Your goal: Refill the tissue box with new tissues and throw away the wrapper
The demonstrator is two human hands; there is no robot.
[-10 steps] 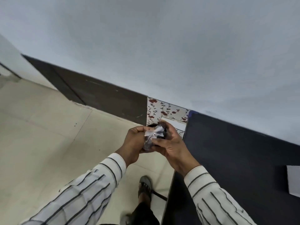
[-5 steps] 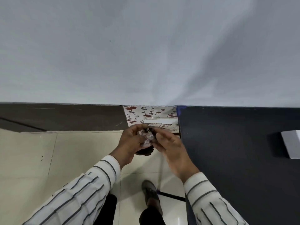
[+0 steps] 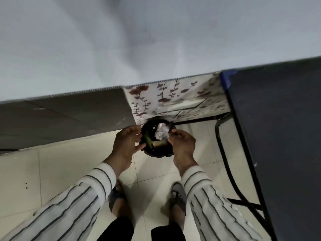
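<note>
A crumpled clear wrapper (image 3: 161, 133) hangs over the mouth of a small round black bin (image 3: 157, 153) on the tiled floor. My right hand (image 3: 182, 145) is at the bin's right rim, with thumb and fingertip pinched on the wrapper's right edge. At the left rim my left hand (image 3: 125, 145) has its fingers spread and holds nothing. Inside the bin lie a green item and a tan scrap. The tissue box is not in view.
A dark table (image 3: 278, 136) with a black metal frame (image 3: 225, 164) fills the right side. A floral-patterned panel (image 3: 173, 98) stands behind the bin against the pale wall. My sandalled feet (image 3: 177, 202) stand just short of the bin.
Both hands have come apart and dropped over the bin. The left hand has let go of the wrapper, and the view has tilted down to show the bin and my feet.
</note>
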